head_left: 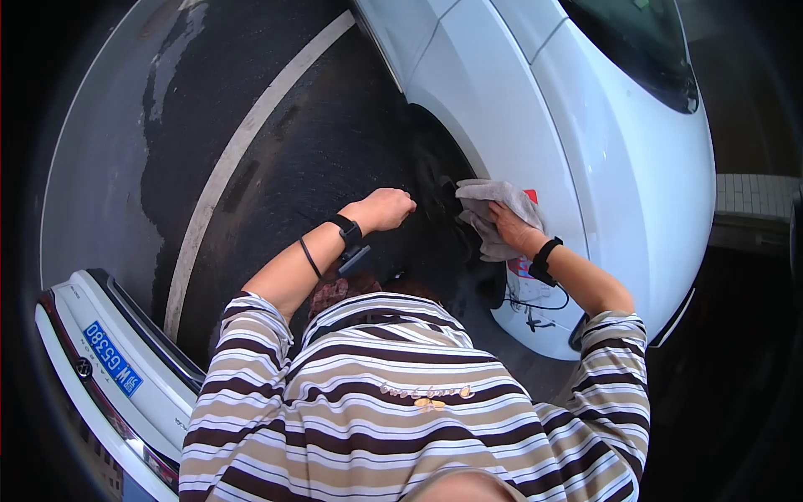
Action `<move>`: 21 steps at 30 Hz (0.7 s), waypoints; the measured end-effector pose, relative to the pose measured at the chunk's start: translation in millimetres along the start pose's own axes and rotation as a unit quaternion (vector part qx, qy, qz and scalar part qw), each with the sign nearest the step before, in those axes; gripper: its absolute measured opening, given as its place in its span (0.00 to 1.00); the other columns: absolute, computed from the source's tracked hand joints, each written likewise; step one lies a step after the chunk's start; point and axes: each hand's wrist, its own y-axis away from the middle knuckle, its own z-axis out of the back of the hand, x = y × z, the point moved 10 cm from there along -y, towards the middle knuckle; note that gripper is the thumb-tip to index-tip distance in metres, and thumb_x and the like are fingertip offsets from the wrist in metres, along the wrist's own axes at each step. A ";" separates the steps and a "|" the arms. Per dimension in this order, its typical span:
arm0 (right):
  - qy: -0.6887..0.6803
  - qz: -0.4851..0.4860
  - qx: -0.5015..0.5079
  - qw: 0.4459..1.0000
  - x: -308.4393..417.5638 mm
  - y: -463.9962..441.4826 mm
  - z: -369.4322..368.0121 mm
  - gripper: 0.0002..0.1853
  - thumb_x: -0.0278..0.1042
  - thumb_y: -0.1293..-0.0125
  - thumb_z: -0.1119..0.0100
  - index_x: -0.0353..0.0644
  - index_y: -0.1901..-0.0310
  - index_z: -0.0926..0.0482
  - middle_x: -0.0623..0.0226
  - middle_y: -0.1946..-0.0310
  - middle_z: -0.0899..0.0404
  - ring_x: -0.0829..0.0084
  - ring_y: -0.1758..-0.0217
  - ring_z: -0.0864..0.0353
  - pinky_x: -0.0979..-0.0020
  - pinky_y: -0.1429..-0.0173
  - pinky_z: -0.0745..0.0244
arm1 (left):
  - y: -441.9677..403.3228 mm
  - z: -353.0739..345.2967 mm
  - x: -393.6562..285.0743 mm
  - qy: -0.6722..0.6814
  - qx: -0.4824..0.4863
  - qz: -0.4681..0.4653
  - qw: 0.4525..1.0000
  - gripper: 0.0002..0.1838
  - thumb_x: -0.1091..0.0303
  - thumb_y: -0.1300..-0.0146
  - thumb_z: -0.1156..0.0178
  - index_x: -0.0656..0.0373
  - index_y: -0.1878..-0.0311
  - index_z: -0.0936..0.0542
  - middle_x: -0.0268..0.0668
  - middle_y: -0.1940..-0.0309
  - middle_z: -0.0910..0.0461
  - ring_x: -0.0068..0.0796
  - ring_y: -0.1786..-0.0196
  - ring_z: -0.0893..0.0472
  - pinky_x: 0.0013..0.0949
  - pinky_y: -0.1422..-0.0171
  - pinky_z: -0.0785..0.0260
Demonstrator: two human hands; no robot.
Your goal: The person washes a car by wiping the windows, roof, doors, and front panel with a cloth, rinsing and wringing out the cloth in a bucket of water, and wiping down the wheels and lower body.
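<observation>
My right hand (516, 230) presses a grey cloth (489, 205) against the side panel of a white car (535, 134), close behind the wheel arch. The cloth is bunched up, and part of it hangs past my fingers. Beside it on the panel are a red patch (530, 196) and a partly covered red and blue marking (520, 268). Below these, dark line-like marks (535, 318) show on the white paint. My left hand (385, 208) is held in a loose fist over the dark ground, touching nothing; I see nothing in it.
Dark ground with a white painted line (242, 146) lies to the left. A second white car (142, 351) with a blue plate stands at the lower left. The first car's dark window (644, 50) is at the upper right.
</observation>
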 end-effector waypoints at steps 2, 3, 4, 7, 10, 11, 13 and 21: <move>0.028 0.015 0.041 0.999 -17.7 -32.8 -10.8 0.22 0.40 0.36 0.54 0.44 0.47 0.16 0.65 0.38 0.26 0.58 0.27 0.42 0.55 0.20 0.58 | 15.3 15.0 29.3 -0.002 -0.006 0.020 1.000 0.11 0.71 0.36 0.44 0.62 0.54 0.17 0.45 0.56 0.17 0.46 0.50 0.18 0.44 0.44 0.25; 0.022 0.009 0.039 0.999 -28.4 -44.4 -7.2 0.22 0.41 0.36 0.53 0.44 0.47 0.16 0.65 0.37 0.27 0.58 0.27 0.43 0.55 0.20 0.58 | 26.5 24.6 43.1 -0.003 -0.010 0.029 1.000 0.11 0.71 0.36 0.44 0.62 0.54 0.17 0.46 0.56 0.17 0.46 0.50 0.18 0.44 0.44 0.25; 0.016 0.004 0.037 0.999 -40.2 -55.4 -6.1 0.22 0.41 0.36 0.53 0.44 0.47 0.16 0.66 0.37 0.28 0.58 0.27 0.44 0.56 0.20 0.59 | 36.7 33.5 56.8 -0.004 -0.014 0.039 0.999 0.11 0.71 0.36 0.43 0.62 0.54 0.17 0.46 0.56 0.17 0.47 0.50 0.18 0.44 0.44 0.25; -0.007 -0.002 0.040 0.999 -73.0 -90.9 -3.2 0.22 0.41 0.36 0.53 0.44 0.47 0.16 0.67 0.34 0.30 0.57 0.25 0.47 0.55 0.20 0.59 | 62.5 56.4 99.4 -0.007 -0.019 0.071 0.997 0.11 0.71 0.36 0.43 0.62 0.54 0.17 0.46 0.57 0.17 0.47 0.51 0.18 0.45 0.45 0.25; -0.012 -0.011 0.050 0.999 -95.8 -129.4 -19.1 0.22 0.42 0.35 0.53 0.45 0.46 0.16 0.69 0.32 0.32 0.55 0.23 0.52 0.53 0.20 0.61 | 76.2 68.3 143.6 -0.001 -0.026 0.085 0.996 0.11 0.71 0.36 0.44 0.62 0.54 0.17 0.47 0.58 0.17 0.48 0.52 0.18 0.46 0.46 0.25; -0.011 -0.018 0.054 0.998 -101.8 -142.2 -24.1 0.22 0.42 0.35 0.53 0.46 0.46 0.16 0.70 0.31 0.33 0.54 0.22 0.53 0.52 0.20 0.61 | 80.0 72.5 155.2 0.004 -0.030 0.088 0.996 0.11 0.71 0.36 0.44 0.62 0.54 0.17 0.47 0.58 0.17 0.48 0.52 0.18 0.46 0.46 0.25; -0.018 -0.037 0.069 0.997 -111.0 -168.3 -32.0 0.23 0.42 0.34 0.54 0.46 0.43 0.17 0.71 0.30 0.34 0.53 0.21 0.55 0.51 0.20 0.62 | 86.6 79.4 174.2 0.011 -0.039 0.093 0.995 0.11 0.71 0.36 0.44 0.62 0.55 0.17 0.48 0.58 0.17 0.48 0.52 0.18 0.46 0.47 0.25; 0.039 0.018 0.143 0.989 -143.9 -266.0 -52.2 0.28 0.45 0.30 0.57 0.44 0.32 0.28 0.67 0.28 0.38 0.50 0.20 0.58 0.42 0.20 0.71 | 86.9 93.7 243.1 0.056 -0.034 0.140 0.988 0.13 0.69 0.37 0.42 0.59 0.51 0.17 0.46 0.56 0.17 0.48 0.51 0.18 0.45 0.45 0.26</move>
